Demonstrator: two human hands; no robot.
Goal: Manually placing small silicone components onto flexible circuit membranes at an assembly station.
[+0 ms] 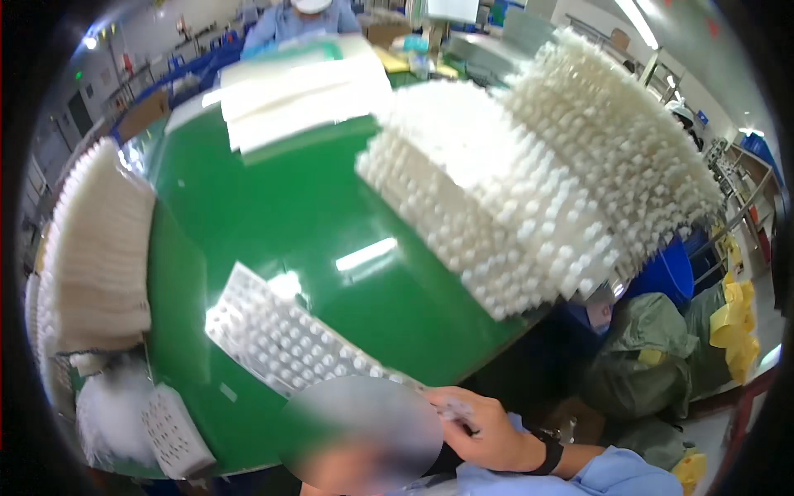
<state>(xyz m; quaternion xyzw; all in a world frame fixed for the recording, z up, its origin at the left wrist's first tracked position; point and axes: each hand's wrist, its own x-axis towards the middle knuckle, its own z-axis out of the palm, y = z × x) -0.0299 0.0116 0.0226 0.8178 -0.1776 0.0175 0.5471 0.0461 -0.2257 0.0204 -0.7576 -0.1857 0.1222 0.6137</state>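
A pale sheet studded with rows of white round pieces (302, 343) lies slantwise on the green table, its right end running toward my right hand (492, 434). The fingers of that hand are curled around some small, pale, partly clear bits, too small to name, beside the sheet's end. A smeared grey patch covers the near edge of the sheet and the space left of my right hand. In its lower part a skin-toned blur (343, 467) may be my left hand; its fingers do not show.
Stacked white knobbly sheets (562, 190) fill the table's right side. White papers (306, 91) lie at the far end, before a person in blue (302, 21). Another white stack (103, 256) stands at left, above a perforated white block (174, 434). Dark green bags (641, 355) sit right of the table.
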